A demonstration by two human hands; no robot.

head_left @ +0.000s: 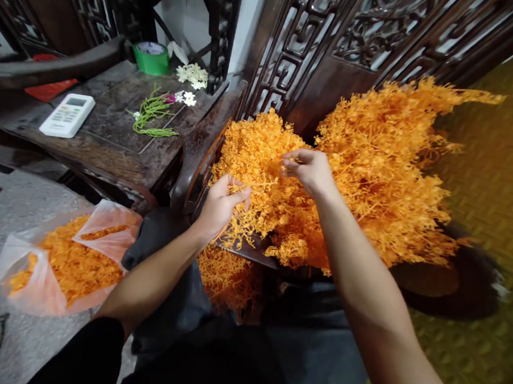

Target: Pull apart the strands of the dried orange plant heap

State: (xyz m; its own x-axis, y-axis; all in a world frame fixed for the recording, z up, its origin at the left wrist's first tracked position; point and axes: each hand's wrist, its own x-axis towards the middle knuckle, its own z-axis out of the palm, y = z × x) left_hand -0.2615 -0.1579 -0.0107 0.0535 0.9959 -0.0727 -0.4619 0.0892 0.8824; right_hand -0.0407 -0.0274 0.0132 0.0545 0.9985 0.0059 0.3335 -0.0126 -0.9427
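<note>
Past black sleeves (84, 351), grasping an orange sprig (261, 184) with the left hand (222, 205), centre; cannot tell whether pinching anything with the right hand (308, 168). Seemingly part-done, with orange bits (71, 252) in the plastic bag (107, 220), lower left, much left in the heap (377, 174), centre right.

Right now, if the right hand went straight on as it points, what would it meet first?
Most likely the smaller heap of orange sprigs, though depth is unclear and the right hand might pass just above it.

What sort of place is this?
Likely a home's sitting room, judging by the carved dark-wood lattice seat back, the wooden armchair and the white remote control lying on its seat.
</note>
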